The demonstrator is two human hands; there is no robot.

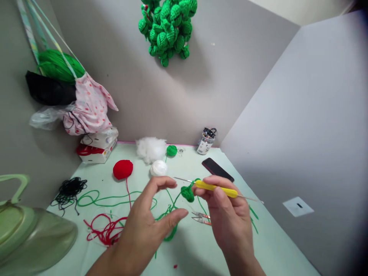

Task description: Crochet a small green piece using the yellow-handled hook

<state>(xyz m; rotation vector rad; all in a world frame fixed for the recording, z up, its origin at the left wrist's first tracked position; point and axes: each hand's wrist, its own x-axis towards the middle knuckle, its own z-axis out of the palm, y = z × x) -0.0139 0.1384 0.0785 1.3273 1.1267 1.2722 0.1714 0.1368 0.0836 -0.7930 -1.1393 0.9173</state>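
Note:
My right hand [230, 214] is closed around the yellow handle of a crochet hook [217, 188]. The hook's metal shaft points left, and a thin metal end sticks out to the right. A small green crocheted piece [188, 194] hangs by the shaft, close to my right fingertips, with green yarn trailing from it. To its left, my left hand [155, 214] is open, thumb and fingers spread apart, with nothing between them. Thread snips [201, 217] with orange handles lie below the green piece, partly hidden by my right hand.
On the table [94, 260] are a red yarn ball [123, 169], a white yarn ball [159, 168], fibre stuffing [151, 149], a small green ball [171, 150], a phone [217, 170], a jar [206, 142], black yarn [70, 189] and loose red yarn [105, 230]. Green crocheted pieces [169, 30] hang above.

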